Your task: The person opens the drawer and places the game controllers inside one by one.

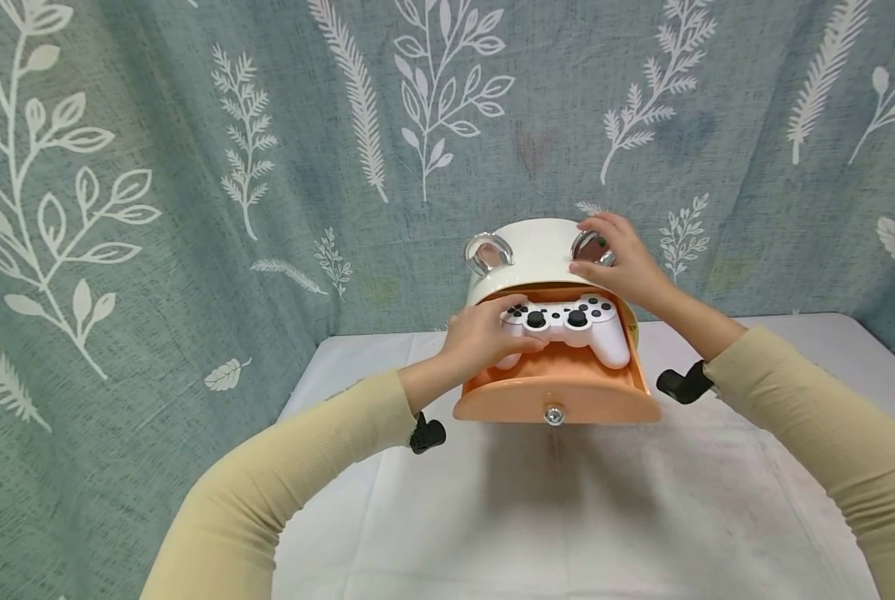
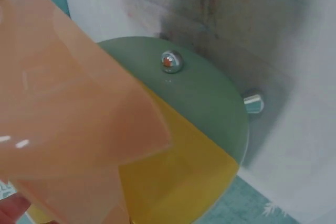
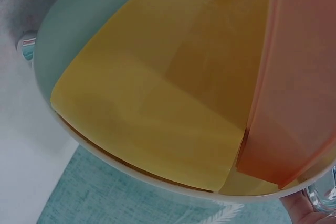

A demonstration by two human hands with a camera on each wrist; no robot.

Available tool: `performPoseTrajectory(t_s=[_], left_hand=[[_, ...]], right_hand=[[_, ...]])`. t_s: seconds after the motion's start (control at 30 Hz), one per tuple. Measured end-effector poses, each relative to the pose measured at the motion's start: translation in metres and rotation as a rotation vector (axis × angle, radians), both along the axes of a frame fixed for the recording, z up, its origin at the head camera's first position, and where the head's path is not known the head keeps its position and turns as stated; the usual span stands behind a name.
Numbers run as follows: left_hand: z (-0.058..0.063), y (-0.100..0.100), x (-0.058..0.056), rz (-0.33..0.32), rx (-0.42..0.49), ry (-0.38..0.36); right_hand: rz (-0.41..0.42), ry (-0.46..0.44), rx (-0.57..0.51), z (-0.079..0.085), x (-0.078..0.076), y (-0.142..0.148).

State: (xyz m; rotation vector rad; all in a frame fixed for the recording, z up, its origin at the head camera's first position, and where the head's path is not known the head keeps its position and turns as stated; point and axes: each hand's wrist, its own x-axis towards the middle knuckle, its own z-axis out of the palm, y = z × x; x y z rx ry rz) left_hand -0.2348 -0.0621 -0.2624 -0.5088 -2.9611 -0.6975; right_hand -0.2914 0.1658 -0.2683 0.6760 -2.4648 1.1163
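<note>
A white game controller (image 1: 560, 315) lies in the pulled-out orange top drawer (image 1: 507, 400) of a small rounded cabinet (image 1: 537, 246) with a white top. My left hand (image 1: 481, 335) grips the controller's left end, thumb on the near side and fingers on the far side. On the cabinet's top, my right hand (image 1: 627, 262) holds the silver ear-shaped ring (image 1: 588, 247) at the right. In the left wrist view the orange drawer (image 2: 79, 103) hides most of that hand. Only bits of fingers (image 3: 300, 208) show in the right wrist view, beside the ring.
Below the orange drawer are a yellow drawer (image 3: 152, 93) and a green one (image 2: 210, 98), both pushed in, with silver knobs. A second ring (image 1: 488, 253) stands at the top left. White cloth (image 1: 417, 517) covers the table; a leaf-patterned curtain (image 1: 282, 167) hangs behind.
</note>
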Motion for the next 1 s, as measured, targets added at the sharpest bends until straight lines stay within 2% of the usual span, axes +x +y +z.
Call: performPoseTrajectory(t_s=[0.2,0.37,0.53,0.67,0.8,1.0], left_hand=[[0.007,-0.01,0.005,-0.032,0.042,-0.001],[0.022,-0.022,0.013,-0.043,0.096,-0.007],[0.042,-0.032,0.034,-0.062,0.208,-0.02],[0.049,-0.035,0.053,-0.111,0.281,0.051],[0.043,-0.035,0.073,-0.207,0.32,0.115],[0.016,-0.03,0.1,-0.361,0.314,0.051]], right_hand=[[-0.003,-0.006,-0.002,-0.001,-0.002,0.0],[-0.013,-0.006,-0.006,-0.001,-0.002,0.0],[-0.003,0.002,-0.007,-0.002,-0.002,0.001],[0.001,0.003,-0.011,-0.001,-0.002,0.001],[-0.004,-0.006,-0.011,-0.001,-0.001,0.001],[-0.008,-0.014,-0.004,-0.001,-0.002,-0.001]])
